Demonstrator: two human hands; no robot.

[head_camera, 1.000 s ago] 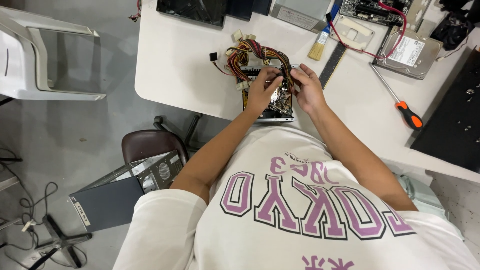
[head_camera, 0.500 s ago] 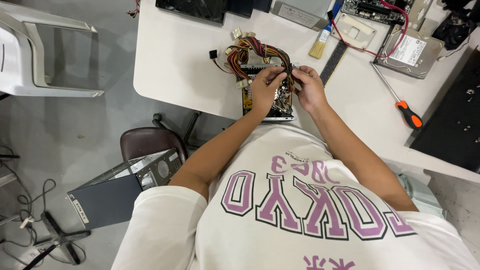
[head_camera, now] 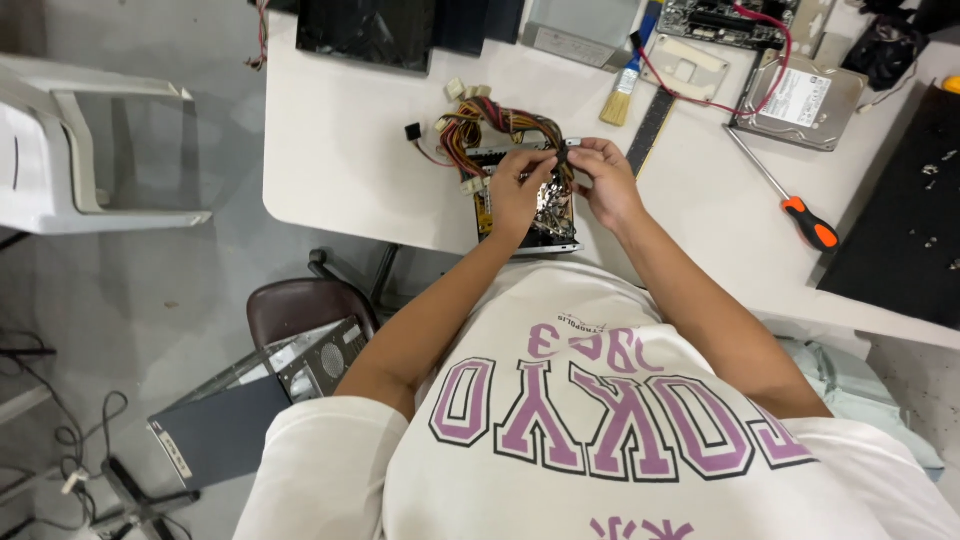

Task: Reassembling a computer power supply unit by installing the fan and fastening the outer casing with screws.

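An opened computer power supply (head_camera: 528,205) is seen lying at the near edge of the white surface (head_camera: 340,150), directly ahead of the person, its long axis running away from the body. A bundle of coloured wires (head_camera: 495,122) is fanned out from its far end. Both hands are held over the unit at about equal reach: the left hand (head_camera: 517,190) is laid on its exposed top with fingers curled, and the right hand (head_camera: 603,180) is pinched shut on a small dark connector (head_camera: 567,152) just above the case. To the right, an orange-handled screwdriver (head_camera: 790,205), a paintbrush (head_camera: 625,88) and a hard drive (head_camera: 805,100) are left well apart from the hands.
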